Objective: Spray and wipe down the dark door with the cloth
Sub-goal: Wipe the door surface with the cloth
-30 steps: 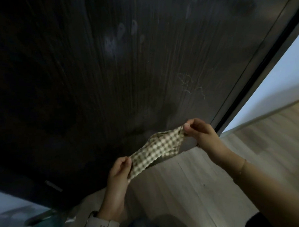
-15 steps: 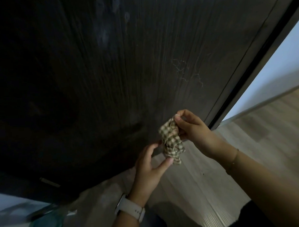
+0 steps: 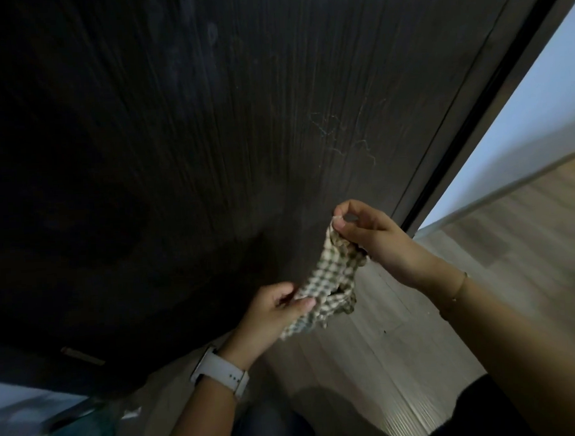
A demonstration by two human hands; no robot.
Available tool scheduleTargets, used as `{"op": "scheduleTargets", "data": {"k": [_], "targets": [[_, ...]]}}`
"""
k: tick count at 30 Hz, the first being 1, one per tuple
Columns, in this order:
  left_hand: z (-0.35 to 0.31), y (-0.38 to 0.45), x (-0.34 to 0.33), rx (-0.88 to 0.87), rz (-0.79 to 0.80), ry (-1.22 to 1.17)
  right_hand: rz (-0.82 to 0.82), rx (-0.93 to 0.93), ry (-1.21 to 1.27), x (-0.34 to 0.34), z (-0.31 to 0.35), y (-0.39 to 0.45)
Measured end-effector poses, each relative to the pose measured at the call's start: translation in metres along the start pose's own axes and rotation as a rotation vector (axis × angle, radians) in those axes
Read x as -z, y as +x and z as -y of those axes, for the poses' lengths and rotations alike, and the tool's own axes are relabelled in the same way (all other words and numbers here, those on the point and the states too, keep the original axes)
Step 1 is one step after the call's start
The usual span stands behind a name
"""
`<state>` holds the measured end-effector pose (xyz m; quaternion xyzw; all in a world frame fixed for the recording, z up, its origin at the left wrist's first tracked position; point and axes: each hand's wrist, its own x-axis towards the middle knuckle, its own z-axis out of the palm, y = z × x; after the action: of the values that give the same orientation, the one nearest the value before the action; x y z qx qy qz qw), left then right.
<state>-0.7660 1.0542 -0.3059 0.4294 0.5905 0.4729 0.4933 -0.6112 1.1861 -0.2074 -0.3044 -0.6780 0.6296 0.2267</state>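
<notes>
The dark wood-grain door (image 3: 211, 155) fills most of the view, with pale smudges near its top and thin light scratches at the right. A checked beige cloth (image 3: 331, 278) hangs bunched between my hands, just in front of the door's lower part. My right hand (image 3: 372, 234) pinches the cloth's upper corner between thumb and fingers. My left hand (image 3: 277, 307), with a white watch on the wrist, grips the cloth's lower edge. No spray bottle is in sight.
The door frame (image 3: 491, 93) runs diagonally at the right, beside a pale wall (image 3: 523, 135) with a skirting board. Light wood flooring (image 3: 401, 361) lies below. A blurred teal object (image 3: 81, 434) sits on the floor at the bottom left.
The cloth was stretched between both hands, then bunched at my right hand while my left let go. Now my left hand has taken its lower edge again.
</notes>
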Motion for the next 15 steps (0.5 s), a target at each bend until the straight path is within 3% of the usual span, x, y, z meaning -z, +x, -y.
{"op": "scheduleTargets", "data": {"k": [5, 11, 13, 15], "targets": [[-0.006, -0.009, 0.014, -0.002, -0.113, 0.006, 0.048, 0.077, -0.073, 0.015, -0.006, 0.002], [-0.024, -0.012, 0.018, 0.096, -0.351, 0.043, 0.33, -0.023, -0.159, 0.005, -0.015, -0.003], [-0.03, -0.013, 0.014, 0.163, -0.425, -0.072, 0.418, -0.079, -0.217, 0.002, -0.015, -0.006], [-0.036, -0.014, 0.008, 0.241, -0.422, -0.349, 0.514, -0.138, -0.278, 0.0, -0.014, -0.009]]}}
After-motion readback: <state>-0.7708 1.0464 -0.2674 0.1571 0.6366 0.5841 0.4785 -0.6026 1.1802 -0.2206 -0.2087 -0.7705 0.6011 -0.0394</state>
